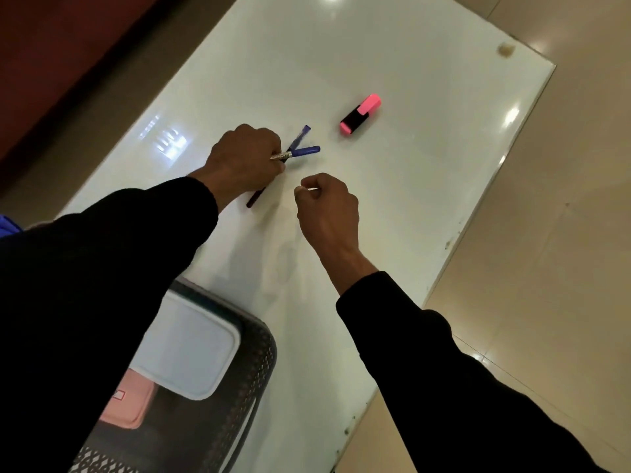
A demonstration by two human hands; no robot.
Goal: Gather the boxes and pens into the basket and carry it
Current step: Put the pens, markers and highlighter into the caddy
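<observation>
Holding splayed pens (pixel 297 148) in your closed left hand (pixel 246 158), right hand (pixel 327 206) curled empty, you may drop one short of the basket (pixel 252 363).

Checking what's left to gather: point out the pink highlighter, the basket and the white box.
pink highlighter (pixel 360 114), head view, middle of its body.
basket (pixel 263 353), head view, dark mesh rim.
white box (pixel 186 346), head view, lid centre.
</observation>
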